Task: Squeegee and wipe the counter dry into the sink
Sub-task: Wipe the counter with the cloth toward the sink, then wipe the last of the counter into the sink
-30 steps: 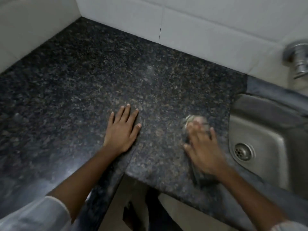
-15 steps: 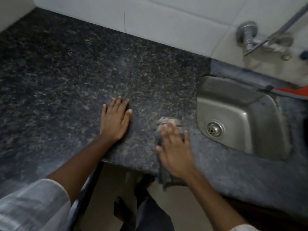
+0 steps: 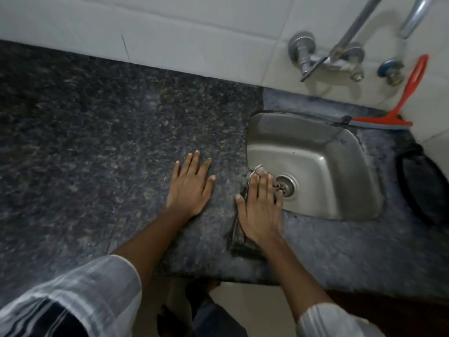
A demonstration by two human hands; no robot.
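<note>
A dark speckled granite counter [image 3: 97, 147] runs left of a small steel sink [image 3: 340, 166] with a round drain [image 3: 285, 186]. My right hand [image 3: 261, 207] lies flat with straight fingers on a dark folded cloth [image 3: 239, 235] at the sink's left rim, fingertips reaching over the rim towards the drain. The cloth's pale end shows just past my fingertips. My left hand [image 3: 192, 186] rests flat on the counter, fingers spread, a little left of the cloth. A red squeegee [image 3: 398, 110] leans against the tiled wall behind the sink.
Chrome taps [image 3: 325, 57] are fixed to the white tiled wall above the sink. A dark rounded object [image 3: 422, 183] lies on the counter at the far right. The counter's front edge [image 3: 218, 276] steps back near my arms, with floor and my legs below.
My right hand has slid the cloth rightward across the counter to the sink's rim. My left hand stayed flat on the counter. The view has shifted right, bringing the sink and squeegee into sight.
</note>
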